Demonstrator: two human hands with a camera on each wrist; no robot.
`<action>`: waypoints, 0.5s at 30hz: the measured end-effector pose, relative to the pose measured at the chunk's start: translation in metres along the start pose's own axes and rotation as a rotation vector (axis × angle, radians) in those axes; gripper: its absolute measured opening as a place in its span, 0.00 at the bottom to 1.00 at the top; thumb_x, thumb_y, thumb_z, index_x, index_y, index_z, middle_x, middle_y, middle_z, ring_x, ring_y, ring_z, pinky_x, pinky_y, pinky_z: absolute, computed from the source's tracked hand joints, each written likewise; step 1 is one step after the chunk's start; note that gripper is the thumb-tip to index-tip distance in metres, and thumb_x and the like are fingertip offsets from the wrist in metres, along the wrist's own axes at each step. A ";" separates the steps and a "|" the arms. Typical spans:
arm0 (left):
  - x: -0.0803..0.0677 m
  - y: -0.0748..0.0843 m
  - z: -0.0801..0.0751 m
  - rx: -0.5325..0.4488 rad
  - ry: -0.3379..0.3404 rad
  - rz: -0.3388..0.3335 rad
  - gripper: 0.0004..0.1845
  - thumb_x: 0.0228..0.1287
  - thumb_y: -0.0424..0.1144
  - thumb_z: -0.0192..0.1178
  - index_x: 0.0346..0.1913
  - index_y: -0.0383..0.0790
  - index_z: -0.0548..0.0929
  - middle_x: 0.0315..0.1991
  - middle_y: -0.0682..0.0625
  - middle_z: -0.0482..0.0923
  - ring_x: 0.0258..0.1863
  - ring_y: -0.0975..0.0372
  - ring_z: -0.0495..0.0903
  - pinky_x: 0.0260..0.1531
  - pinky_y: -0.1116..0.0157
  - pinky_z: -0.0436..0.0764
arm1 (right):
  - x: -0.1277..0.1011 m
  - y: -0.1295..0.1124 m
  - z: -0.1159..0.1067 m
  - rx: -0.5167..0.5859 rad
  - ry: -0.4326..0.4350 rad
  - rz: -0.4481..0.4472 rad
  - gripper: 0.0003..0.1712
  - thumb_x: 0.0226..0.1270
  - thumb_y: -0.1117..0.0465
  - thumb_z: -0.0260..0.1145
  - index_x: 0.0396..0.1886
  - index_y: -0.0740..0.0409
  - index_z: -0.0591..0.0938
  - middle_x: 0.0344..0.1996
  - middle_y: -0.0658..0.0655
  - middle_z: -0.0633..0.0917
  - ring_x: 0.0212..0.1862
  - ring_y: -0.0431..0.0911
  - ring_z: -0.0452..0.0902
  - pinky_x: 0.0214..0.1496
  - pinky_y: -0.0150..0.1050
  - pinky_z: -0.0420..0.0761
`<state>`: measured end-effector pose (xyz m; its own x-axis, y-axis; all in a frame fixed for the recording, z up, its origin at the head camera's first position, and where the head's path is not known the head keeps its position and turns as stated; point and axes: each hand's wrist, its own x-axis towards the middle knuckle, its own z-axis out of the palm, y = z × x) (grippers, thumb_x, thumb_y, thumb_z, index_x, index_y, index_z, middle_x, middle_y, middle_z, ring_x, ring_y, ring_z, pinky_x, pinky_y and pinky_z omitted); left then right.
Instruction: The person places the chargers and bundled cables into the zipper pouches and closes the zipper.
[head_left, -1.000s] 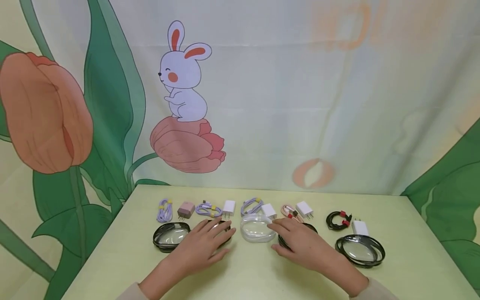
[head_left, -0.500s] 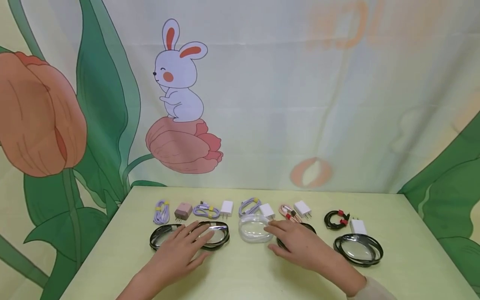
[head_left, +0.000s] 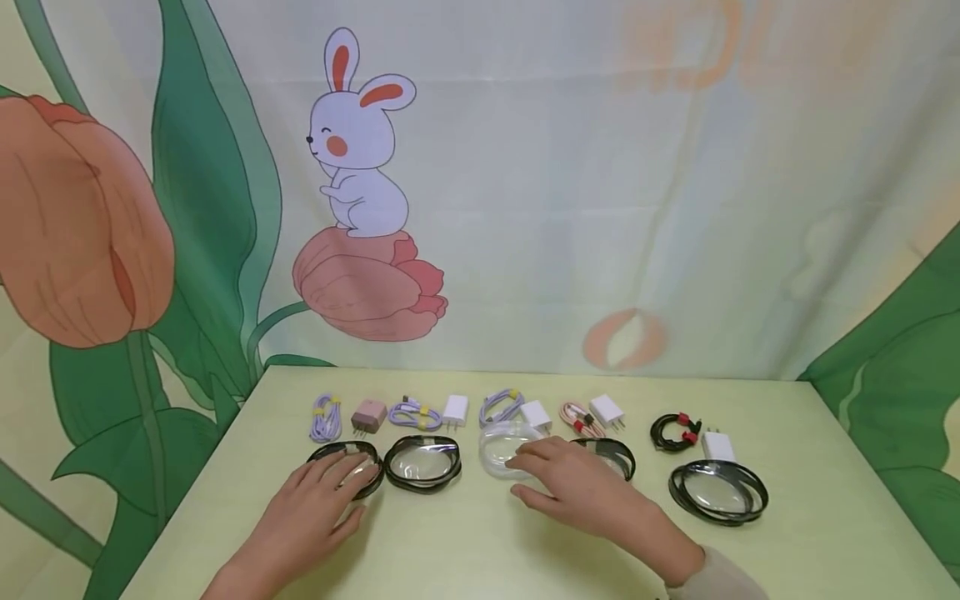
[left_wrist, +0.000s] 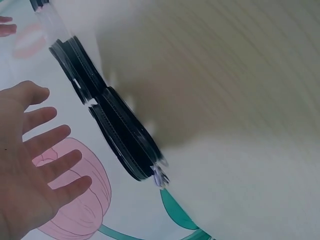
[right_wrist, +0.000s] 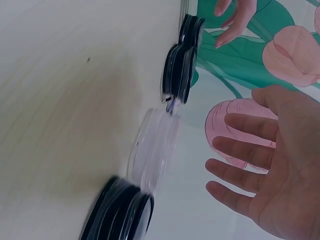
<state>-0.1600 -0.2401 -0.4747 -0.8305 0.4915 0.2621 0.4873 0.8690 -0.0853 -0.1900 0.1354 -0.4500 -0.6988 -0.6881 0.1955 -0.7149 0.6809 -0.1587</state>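
Left hand: the left hand is hovering flat, fingers straight and spread, gripping nothing; its fingertips are lying over the far-left black-rimmed case.
Far-left black-rimmed case: it is sitting on the desk at the left end of the front row, just beside the second black-rimmed case. Judging from this, the hand should be settling squarely over the lid, not on the near rim, so the case is not tipping or sliding into its neighbour.
Clear case: the clear case is lying mid-row, just in front of a lilac cable and a white plug.
Right hand: the right hand is also lying open, fingers relaxed and holding nothing; its fingertips are reaching the near edge of the clear case, while the palm is partly covering another black-rimmed case.
Care: the clear lid looks light and slippery, so a gentle, even touch is probably serving best; a sideways push could be knocking it into the cables behind.
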 end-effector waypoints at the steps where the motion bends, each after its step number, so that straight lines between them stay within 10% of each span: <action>1: 0.000 -0.001 0.000 0.002 0.005 -0.001 0.25 0.63 0.46 0.69 0.63 0.45 0.81 0.63 0.46 0.77 0.64 0.47 0.74 0.62 0.44 0.73 | 0.002 -0.002 0.001 0.002 -0.004 -0.002 0.23 0.79 0.44 0.57 0.61 0.50 0.83 0.58 0.53 0.83 0.63 0.50 0.77 0.65 0.49 0.76; 15: -0.004 -0.022 0.004 0.046 0.001 -0.020 0.27 0.57 0.40 0.73 0.60 0.43 0.82 0.62 0.44 0.79 0.62 0.45 0.76 0.57 0.44 0.76 | 0.028 -0.022 0.007 0.026 -0.007 -0.067 0.21 0.79 0.45 0.57 0.58 0.51 0.84 0.54 0.49 0.86 0.59 0.46 0.80 0.65 0.44 0.75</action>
<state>-0.1681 -0.2607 -0.4780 -0.8398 0.4736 0.2652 0.4574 0.8806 -0.1240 -0.1937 0.0995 -0.4474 -0.6490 -0.7341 0.1996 -0.7608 0.6263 -0.1703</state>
